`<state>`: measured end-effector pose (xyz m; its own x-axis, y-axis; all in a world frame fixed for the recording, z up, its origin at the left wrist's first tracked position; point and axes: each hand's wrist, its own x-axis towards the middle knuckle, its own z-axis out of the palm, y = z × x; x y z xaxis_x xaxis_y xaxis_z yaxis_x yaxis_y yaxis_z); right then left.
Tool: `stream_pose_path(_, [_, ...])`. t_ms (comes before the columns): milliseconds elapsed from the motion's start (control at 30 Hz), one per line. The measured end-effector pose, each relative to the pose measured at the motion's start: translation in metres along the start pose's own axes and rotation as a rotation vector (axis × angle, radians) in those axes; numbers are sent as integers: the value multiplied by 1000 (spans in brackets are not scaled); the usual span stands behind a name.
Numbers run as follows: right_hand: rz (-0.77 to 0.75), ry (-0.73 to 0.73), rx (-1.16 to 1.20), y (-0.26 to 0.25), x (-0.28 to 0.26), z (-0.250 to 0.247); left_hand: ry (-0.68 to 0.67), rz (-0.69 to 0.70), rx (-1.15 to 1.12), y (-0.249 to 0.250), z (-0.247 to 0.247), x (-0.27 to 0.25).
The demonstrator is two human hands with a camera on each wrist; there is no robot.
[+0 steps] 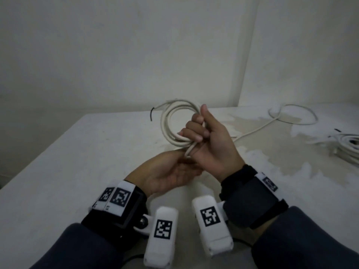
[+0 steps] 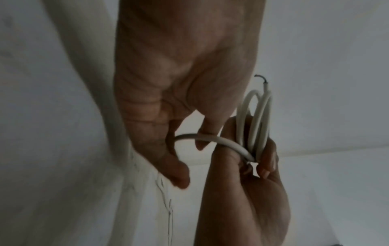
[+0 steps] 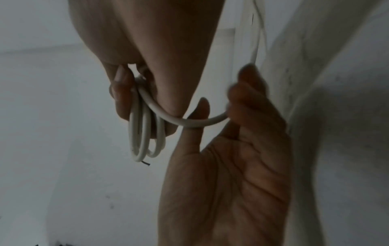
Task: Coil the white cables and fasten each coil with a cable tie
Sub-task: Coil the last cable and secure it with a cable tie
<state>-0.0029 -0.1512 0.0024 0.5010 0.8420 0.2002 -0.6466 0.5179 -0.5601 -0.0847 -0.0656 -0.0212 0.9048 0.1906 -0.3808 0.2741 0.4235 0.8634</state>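
Observation:
My right hand point(image 1: 200, 129) grips a white cable coil point(image 1: 169, 121) of a few loops, held upright above the table; a short dark wire end point(image 1: 152, 113) sticks out at its upper left. The right wrist view shows the right hand point(image 3: 139, 93) clamping the coil point(image 3: 141, 141). One strand point(image 3: 189, 123) leaves the coil and bends into my left hand point(image 3: 227, 108), whose fingers curl round it. The left hand point(image 1: 171, 171) lies palm up just below the right. From the left wrist, the left hand point(image 2: 185, 141) holds the strand point(image 2: 210, 138) beside the coil point(image 2: 254, 119) in the right hand point(image 2: 256, 163).
On the white table point(image 1: 77, 152), a loose white cable point(image 1: 291, 115) lies looped at the back right. Another bundle of white cable point(image 1: 347, 144) sits at the right edge. The tabletop has worn brownish patches point(image 1: 272, 144). A wall stands close behind.

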Motion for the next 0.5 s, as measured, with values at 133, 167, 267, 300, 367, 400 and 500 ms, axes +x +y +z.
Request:
stream_pose_path(133, [-4,104,-66,8,3,-6,159,316,-274,2,-7,5])
stream_pose_path(167, [-27,154,-62,8,5,-9,208,395,-284,3,-8,6])
stream_pose_path(267, [-79,264,0,5,6,-16,284,560,-339,4,-6,7])
stream_pose_path(300, [-82,287,19,4,7,-18,302,590,-340,3,-5,7])
stream_pose_path(367, [-65,312,24,4,6,-18,325,630,-308,4,-4,6])
stream_pose_path(400, [-48,310,16,5,6,-18,322,646,-294,4,-4,6])
stream_pose_path(500, [-9,301,-4,10,7,-16,295,675,-293,5,-6,4])
